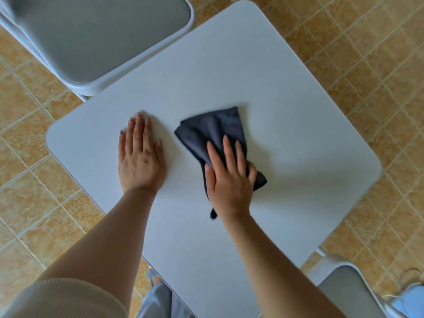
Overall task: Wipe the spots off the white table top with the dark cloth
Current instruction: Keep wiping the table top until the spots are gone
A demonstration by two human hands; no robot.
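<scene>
The white table top [286, 106] fills the middle of the head view, turned like a diamond. A dark blue-grey cloth [212, 129] lies crumpled near its centre. My right hand [229, 177] presses flat on the near half of the cloth, fingers spread over it and the little finger curled around its right edge. To the left of the cloth, and not touching it, my left hand [140, 157] rests palm down on the bare table with the fingers together. I see no distinct spots on the surface.
A grey-seated folding chair [96, 40] stands at the table's far left corner, another chair [351, 290] at the near right corner. Tan tiled floor [367, 53] surrounds the table. The table's rounded edges are close on all sides.
</scene>
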